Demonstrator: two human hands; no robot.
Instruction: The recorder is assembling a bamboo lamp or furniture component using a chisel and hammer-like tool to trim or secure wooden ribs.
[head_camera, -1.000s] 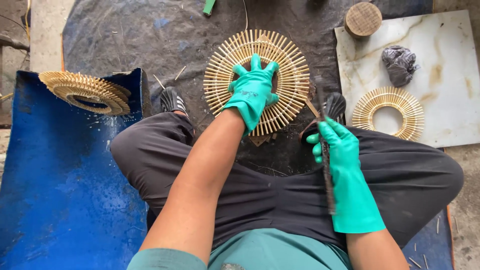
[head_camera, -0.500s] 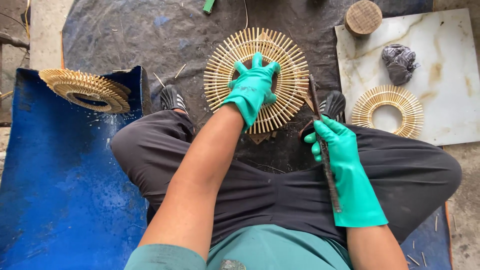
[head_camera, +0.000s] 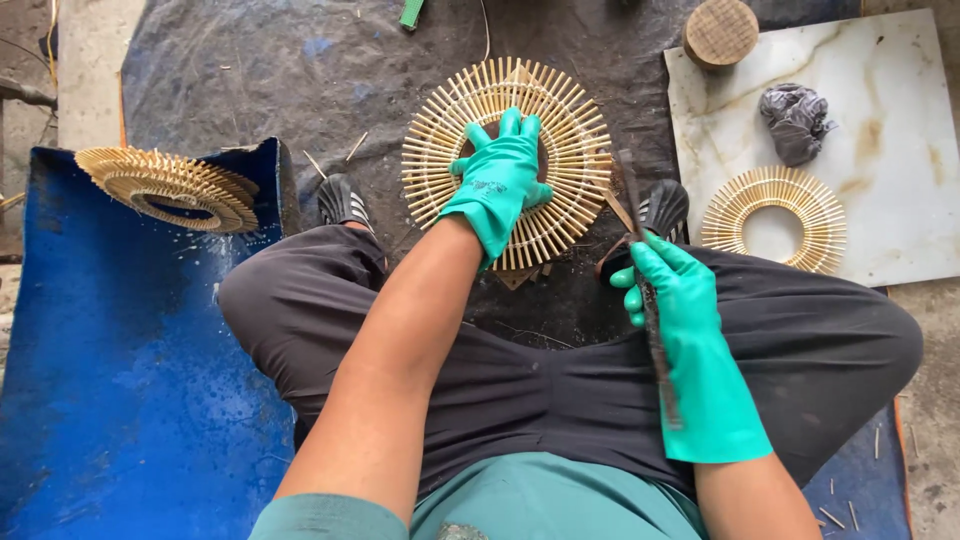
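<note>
While lying flat on the dark tarp (head_camera: 250, 80) at upper centre of the frame, the bamboo-slat ring (head_camera: 560, 130) shows pale radiating sticks around an open middle, a few broken bits below its lower edge. Left hand (head_camera: 497, 180), green-gloved, presses palm-down on the ring with fingers spread apart; right hand (head_camera: 668, 290), right of centre, has fingers clamped on a dark blade (head_camera: 640, 230) pointing up toward the ring's right edge. Nearby: a smaller ring (head_camera: 772, 218) and crumpled grey rag (head_camera: 796, 120) on the marble slab (head_camera: 900, 180) at right, wooden disc (head_camera: 721, 30) top right, stacked rings (head_camera: 165, 185) on the blue sheet (head_camera: 110, 380) at left.
</note>
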